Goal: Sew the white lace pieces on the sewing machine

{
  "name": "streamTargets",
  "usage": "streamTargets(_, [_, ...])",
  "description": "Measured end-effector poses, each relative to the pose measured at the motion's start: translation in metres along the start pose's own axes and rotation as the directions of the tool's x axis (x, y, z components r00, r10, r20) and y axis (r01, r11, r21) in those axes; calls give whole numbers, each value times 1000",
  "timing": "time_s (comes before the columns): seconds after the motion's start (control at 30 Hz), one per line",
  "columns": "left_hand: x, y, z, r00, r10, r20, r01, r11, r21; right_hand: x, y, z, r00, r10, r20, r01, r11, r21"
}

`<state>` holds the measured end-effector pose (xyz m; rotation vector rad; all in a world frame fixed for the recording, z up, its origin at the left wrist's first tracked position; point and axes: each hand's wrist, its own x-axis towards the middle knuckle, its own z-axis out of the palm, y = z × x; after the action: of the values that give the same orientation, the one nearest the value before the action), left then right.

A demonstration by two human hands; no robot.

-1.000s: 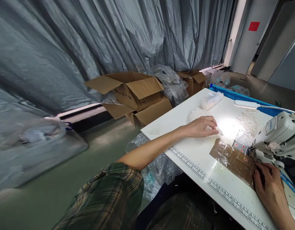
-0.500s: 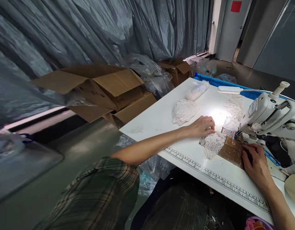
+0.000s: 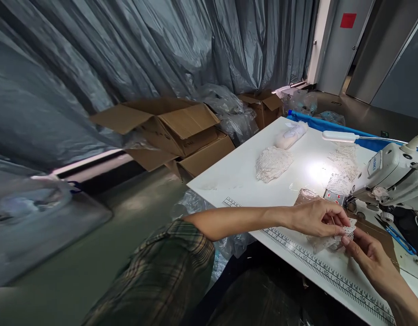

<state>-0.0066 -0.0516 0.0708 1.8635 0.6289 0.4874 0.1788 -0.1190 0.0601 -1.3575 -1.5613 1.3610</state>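
Observation:
In front of the sewing machine point(image 3: 382, 174), my left hand point(image 3: 326, 218) and my right hand point(image 3: 367, 251) meet over a piece of white lace point(image 3: 348, 231). Both hands pinch its upper edge between thumb and fingers, and the rest droops below my left hand. Brown sheet material point(image 3: 375, 231) lies flat on the table under and beyond the hands. A stack of lace pieces point(image 3: 273, 164) rests to the left. More lace point(image 3: 343, 167) lies in the lamp light behind the needle area.
A wrapped whitish roll point(image 3: 291, 135) lies at the back of the white table point(image 3: 225, 179). Blue thread snips point(image 3: 401, 237) are right of the machine head. A printed ruler point(image 3: 327, 270) runs along the front edge. Open cardboard boxes point(image 3: 192, 120) stand on the floor beyond.
My left hand has moved right and nearer, bringing the lace off the brown sheet. My right hand has come off the sheet to grip the lace too. The view has shifted left.

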Motion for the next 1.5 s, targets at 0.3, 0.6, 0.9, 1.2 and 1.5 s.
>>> streamTargets(0.3, [21,-20,-45,982,128,-136,-48,876,480,22,11,-21,960,95,-262,-194,903,-384])
streamTargets(0.6, [44,-65,-26,842,508,180,-402,369,838,35,17,-27,921,181,-345,-322,853,-411])
streamTargets(0.9, [38,-78,-26,788,550,277,-526,365,768,23,25,-15,903,-95,-419,-128,872,-473])
streamTargets(1.2, [38,-69,-6,696,686,210,-521,282,806,18,35,5,868,-304,-392,-33,752,-658])
streamTargets(1.5, [36,-78,-11,816,522,249,-507,439,742,21,11,-38,986,-140,-87,55,777,-627])
